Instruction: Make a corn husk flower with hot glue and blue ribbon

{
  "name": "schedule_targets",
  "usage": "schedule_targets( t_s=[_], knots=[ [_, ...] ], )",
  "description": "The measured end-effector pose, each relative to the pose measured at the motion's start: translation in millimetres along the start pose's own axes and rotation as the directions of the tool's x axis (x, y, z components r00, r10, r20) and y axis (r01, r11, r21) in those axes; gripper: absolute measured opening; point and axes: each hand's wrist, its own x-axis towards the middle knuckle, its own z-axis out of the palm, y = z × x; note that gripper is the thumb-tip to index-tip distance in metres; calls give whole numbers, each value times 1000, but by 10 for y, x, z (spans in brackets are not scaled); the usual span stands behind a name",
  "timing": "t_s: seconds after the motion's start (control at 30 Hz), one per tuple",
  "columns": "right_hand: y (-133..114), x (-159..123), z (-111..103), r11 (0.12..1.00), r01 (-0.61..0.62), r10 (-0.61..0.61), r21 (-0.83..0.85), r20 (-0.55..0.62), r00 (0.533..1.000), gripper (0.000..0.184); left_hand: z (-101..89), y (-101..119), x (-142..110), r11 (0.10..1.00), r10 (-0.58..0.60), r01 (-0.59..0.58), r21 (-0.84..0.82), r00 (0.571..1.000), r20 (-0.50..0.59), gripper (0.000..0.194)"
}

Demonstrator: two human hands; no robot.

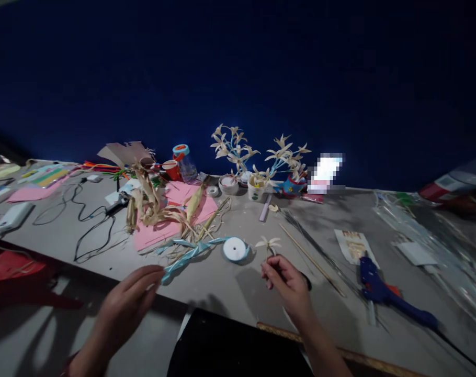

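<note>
"Flower (268, 243), single and pale: where was it?"

"Just above the bench (210, 277), petals spread at the top, in the right hand (285, 277). That hand's thumb and fingers were closed in a pinch beneath the petals."

"And the left hand (130, 298)?"

"Its fingers were drawn nearly together at the near end of the blue ribbon (187, 256). Whether they gripped it or only met it could not be told."

"Which step was in hand, then?"

"By the look of it, a steadying one: the flower held upright on one side, the ribbon minded on the other, the two well apart."

"What did the next move call for?"

"A light pinch, probably, as the thin petals looked easy to crush, and a sure hold on the ribbon before any pull. A rough tug might have dragged the white reel (230, 254), which lay between the hands where the ribbon ended."

"And farther out?"

"Dry husks (147, 193) and pink paper (149, 238) lay beyond the left hand. A thin stick (312, 260) and dark wires (312, 243) slanted past the right, with a blue glue gun (387, 297) farther right. At the back stood two sprays of similar pale blooms (234, 144)."
</note>
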Motion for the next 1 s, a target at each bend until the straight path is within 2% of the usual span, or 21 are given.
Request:
schedule_targets(
  t_s=[0.07, 0.13, 0.2, 0.27, 0.37, 0.53, 0.63, 0.73, 0.83, 0.93, 1.0],
  knots=[
    [2, -56, 58, 999, 4, -4, 33, 9, 1000, 27, 296, 330, 246, 971, 106, -80, -227, 989, 107, 16],
    [-6, -110, 101, 998, 17, -18, 52, 19, 1000, 26, 652, 669, 416, 897, 130, -50, -439, 979, 154, 16],
    [-25, -149, 130, 998, 44, -45, 35, 17, 999, 25, 994, 943, 510, 803, 76, 49, -594, 980, 183, 14],
    [-48, -165, 146, 996, 89, -89, 3, -1, 996, 25, 1254, 1121, 558, 694, -1, 120, -710, 986, 165, 16],
    [-69, -152, 168, 987, 156, -157, -48, -17, 987, 21, 1441, 1238, 593, 548, -64, 196, -813, 979, 193, 17],
    [-79, -105, 235, 973, 195, -192, -124, 34, 981, 17, 1452, 1224, 573, 374, -162, 342, -862, 939, 303, 17],
    [-105, -102, 243, 966, 179, -166, -187, 84, 983, 17, 1440, 1176, 540, 353, -252, 397, -847, 912, 322, 21],
    [-103, -104, 171, 946, 161, -116, -283, 168, 979, 17, 1418, 1129, 526, 390, -321, 389, -834, 907, 273, 23],
    [-61, -80, 27, 931, 159, -121, -329, 133, 984, 25, 1357, 1030, 521, 484, -307, 332, -810, 931, 198, 21],
    [-63, -18, -123, 895, 174, -114, -410, 166, 979, 27, 1205, 781, 500, 560, -310, 277, -781, 944, 112, 18],
    [-120, 51, -169, 836, 222, -143, -501, 193, 971, 27, 1021, 534, 478, 628, -375, 230, -744, 927, -30, 17]
  ],
)
